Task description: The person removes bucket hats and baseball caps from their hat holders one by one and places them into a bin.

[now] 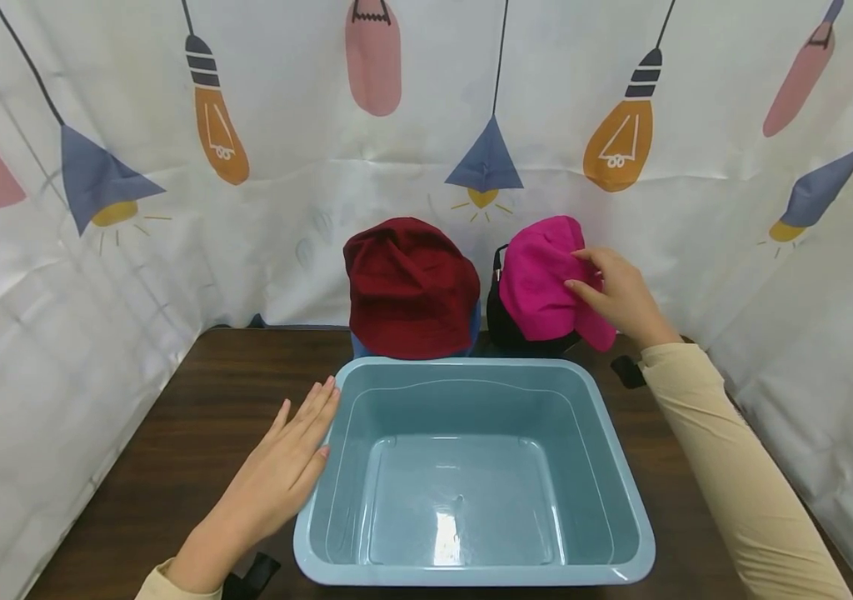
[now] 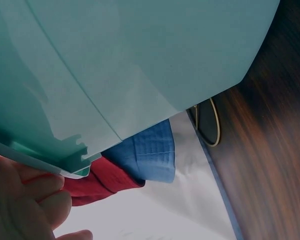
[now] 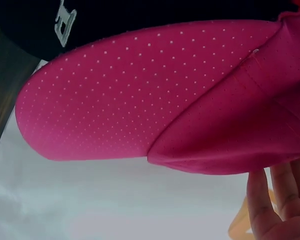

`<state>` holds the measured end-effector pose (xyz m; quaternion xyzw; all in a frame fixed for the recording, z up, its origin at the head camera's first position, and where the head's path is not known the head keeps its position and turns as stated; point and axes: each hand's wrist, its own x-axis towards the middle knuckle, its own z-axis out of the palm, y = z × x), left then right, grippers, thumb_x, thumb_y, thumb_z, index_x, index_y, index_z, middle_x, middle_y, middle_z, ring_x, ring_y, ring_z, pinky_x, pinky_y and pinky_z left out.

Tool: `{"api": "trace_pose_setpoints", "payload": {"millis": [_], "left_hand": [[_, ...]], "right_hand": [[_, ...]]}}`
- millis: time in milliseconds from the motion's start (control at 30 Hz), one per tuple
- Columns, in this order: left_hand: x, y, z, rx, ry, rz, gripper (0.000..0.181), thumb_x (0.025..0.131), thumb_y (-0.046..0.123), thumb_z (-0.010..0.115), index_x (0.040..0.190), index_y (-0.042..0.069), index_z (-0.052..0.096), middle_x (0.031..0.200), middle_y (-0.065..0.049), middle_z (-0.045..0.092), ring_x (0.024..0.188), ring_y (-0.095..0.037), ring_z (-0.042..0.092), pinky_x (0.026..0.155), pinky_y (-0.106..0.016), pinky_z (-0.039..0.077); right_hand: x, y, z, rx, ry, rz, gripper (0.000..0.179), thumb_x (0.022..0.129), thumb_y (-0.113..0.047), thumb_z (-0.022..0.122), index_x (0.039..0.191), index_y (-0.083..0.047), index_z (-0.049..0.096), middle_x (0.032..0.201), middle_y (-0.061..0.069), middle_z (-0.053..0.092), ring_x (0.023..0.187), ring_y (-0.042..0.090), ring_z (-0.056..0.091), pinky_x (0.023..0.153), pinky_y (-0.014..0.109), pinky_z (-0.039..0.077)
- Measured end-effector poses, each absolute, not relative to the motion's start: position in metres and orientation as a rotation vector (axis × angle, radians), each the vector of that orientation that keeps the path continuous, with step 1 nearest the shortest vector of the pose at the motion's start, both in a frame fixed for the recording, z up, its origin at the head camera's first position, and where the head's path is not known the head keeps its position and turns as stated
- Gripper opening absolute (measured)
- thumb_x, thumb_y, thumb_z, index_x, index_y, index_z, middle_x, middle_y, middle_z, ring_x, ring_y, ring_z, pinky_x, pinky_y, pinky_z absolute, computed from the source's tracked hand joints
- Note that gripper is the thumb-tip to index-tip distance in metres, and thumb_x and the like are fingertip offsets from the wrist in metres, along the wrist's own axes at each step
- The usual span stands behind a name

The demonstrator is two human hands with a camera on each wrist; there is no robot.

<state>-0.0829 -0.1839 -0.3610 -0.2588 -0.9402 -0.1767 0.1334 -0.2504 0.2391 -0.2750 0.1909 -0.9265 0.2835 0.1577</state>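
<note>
My left hand (image 1: 280, 467) lies with straight fingers at the left rim of a light blue plastic tub (image 1: 471, 577). In the left wrist view its fingers are right at the rim of the tub (image 2: 140, 55). My right hand (image 1: 621, 292) is at a bright pink cap (image 1: 539, 271), thumb and fingers spread apart on its right side. The right wrist view shows fingertips (image 3: 258, 187) touching the edge of the crown, while the dotted brim of the pink cap (image 3: 105, 105) points left. A black cap (image 1: 509, 321) with a pale mark sits beneath the pink one.
Left of the pink cap, a dark red hat (image 1: 411, 287) covers a blue hat (image 1: 476, 327) behind the tub. All stand on a dark wooden table (image 1: 194, 433). A white curtain (image 1: 284, 242) printed with lamps and bulbs hangs behind and along both sides.
</note>
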Motion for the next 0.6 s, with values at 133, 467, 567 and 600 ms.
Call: {"api": "trace_pose_setpoints", "payload": {"millis": [133, 467, 567, 600], "left_hand": [[-0.0824, -0.1843, -0.361, -0.748, -2.729, -0.52, 0.056, 0.097, 0.016, 0.046, 0.147, 0.0, 0.028, 0.154, -0.011, 0.022, 0.142, -0.027, 0.019, 0.114, -0.034, -0.005], [-0.0807, -0.1829, -0.3613, -0.734, -2.729, -0.525, 0.056, 0.097, 0.017, 0.046, 0.147, 0.0, 0.028, 0.154, -0.012, 0.023, 0.142, -0.027, 0.019, 0.115, -0.036, -0.002], [-0.0802, -0.1837, -0.3615, -0.731, -2.726, -0.515, 0.056, 0.097, 0.017, 0.046, 0.147, 0.0, 0.028, 0.154, -0.012, 0.024, 0.142, -0.027, 0.019, 0.114, -0.036, -0.003], [-0.0802, -0.1839, -0.3615, -0.732, -2.723, -0.512, 0.056, 0.097, 0.017, 0.046, 0.147, 0.0, 0.028, 0.154, -0.012, 0.024, 0.141, -0.027, 0.02, 0.114, -0.035, -0.003]], "right_hand": [[-0.254, 0.2378, -0.2769, 0.512, -2.626, 0.847, 0.042, 0.086, -0.006, 0.067, 0.122, 0.008, 0.05, 0.114, 0.025, 0.053, 0.099, 0.039, 0.052, 0.085, 0.054, 0.046], [-0.2545, 0.2384, -0.2744, 0.467, -2.568, 0.876, 0.02, 0.088, -0.004, 0.065, 0.101, 0.006, 0.054, 0.095, 0.021, 0.059, 0.088, 0.035, 0.057, 0.078, 0.046, 0.048], [-0.2547, 0.238, -0.274, 0.47, -2.555, 0.889, 0.018, 0.088, -0.004, 0.065, 0.099, 0.005, 0.055, 0.093, 0.021, 0.059, 0.087, 0.035, 0.058, 0.077, 0.045, 0.048], [-0.2549, 0.2378, -0.274, 0.473, -2.548, 0.892, 0.017, 0.088, -0.004, 0.065, 0.098, 0.006, 0.054, 0.093, 0.021, 0.059, 0.087, 0.035, 0.058, 0.076, 0.045, 0.048]]}}
